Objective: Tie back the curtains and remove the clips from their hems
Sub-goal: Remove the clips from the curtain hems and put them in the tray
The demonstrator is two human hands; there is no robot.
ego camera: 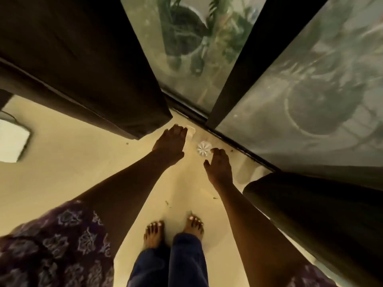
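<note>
The person bends low over the cream floor [62, 172], both arms reaching down toward the window track; the left hand [171, 142] is stretched flat with fingers straight, its tips near a pale, blurred object [191, 131] on the floor, perhaps a clip, though I cannot tell; the right hand [218, 167] is relaxed and spread, holding nothing, one fingertip just beside a small round white ribbed piece [204, 148] lying near the glass door [186, 48].

The step in hand appears to be gathering loose pieces from the floor; it would go best by pinching each small piece between thumb and finger rather than sweeping it, since it could slide into the track; keeping the feet [174, 228] planted back helps balance.

The dark curtain [83, 59] on the left hangs in heavy folds, its hem just above the floor beside the left hand; a second dark curtain [310, 214] hangs to the right, near the right forearm; no clip shows plainly on either hem, and neither looks tied back from here.
</note>
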